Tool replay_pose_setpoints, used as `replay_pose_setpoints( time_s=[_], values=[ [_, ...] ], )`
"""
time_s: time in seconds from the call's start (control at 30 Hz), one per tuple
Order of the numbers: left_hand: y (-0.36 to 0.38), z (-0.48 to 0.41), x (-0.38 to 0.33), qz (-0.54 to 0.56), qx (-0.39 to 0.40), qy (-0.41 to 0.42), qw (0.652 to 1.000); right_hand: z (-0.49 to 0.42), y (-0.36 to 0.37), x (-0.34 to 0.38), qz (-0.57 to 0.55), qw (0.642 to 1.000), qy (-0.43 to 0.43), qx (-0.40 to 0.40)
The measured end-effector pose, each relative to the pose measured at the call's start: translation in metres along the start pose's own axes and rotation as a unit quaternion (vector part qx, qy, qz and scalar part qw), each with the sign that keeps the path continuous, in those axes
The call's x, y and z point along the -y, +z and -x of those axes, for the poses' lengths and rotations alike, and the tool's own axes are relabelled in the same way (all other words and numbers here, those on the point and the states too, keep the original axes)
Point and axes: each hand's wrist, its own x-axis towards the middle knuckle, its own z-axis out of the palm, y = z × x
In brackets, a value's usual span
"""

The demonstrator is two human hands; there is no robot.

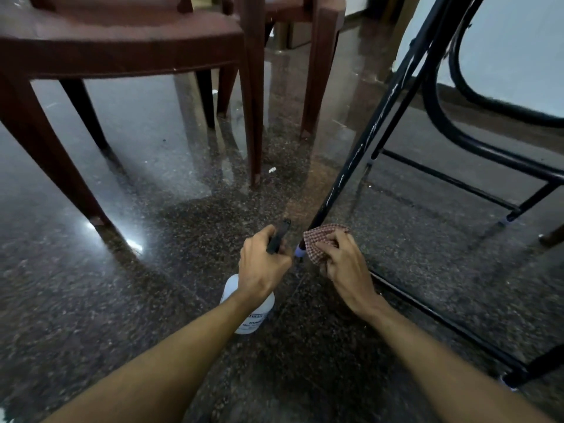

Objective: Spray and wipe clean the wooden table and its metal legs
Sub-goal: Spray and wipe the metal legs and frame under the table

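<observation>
Left hand [262, 267] curled round the neck of a white spray bottle [253, 312], near centre, its black nozzle toward the foot of the black metal table leg [360, 151]. Right hand [345, 267], just to its right, pinches a red checked cloth [320, 236] against that foot. Brown plastic chairs [122, 47] stand far left on the speckled stone floor [152, 285].

- A polished, dark speckled stone floor [152, 285] is spreading across the whole view and mirroring the furniture above it.
- A brown plastic chair [122, 41] is standing at upper left, its legs splaying outward.
- A second brown chair [317, 71] is standing just behind it, toward the centre.
- A white wall [512, 41] is rising at upper right, with a dark band [476, 123] running along its base.
- Bright glare [134, 246] is glinting beside the nearest chair leg.
- A small white scrap [271, 170] is lying on the floor.
</observation>
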Motion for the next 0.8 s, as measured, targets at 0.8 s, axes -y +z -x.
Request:
replay_pose_setpoints(
  time_s=[0.8],
  values=[
    [-0.044, -0.074, -0.205, 0.138, -0.01, 0.141, 0.98, -0.129, -0.246, 0.051, 0.118, 0.955, -0.108, -0.25]
  ],
)
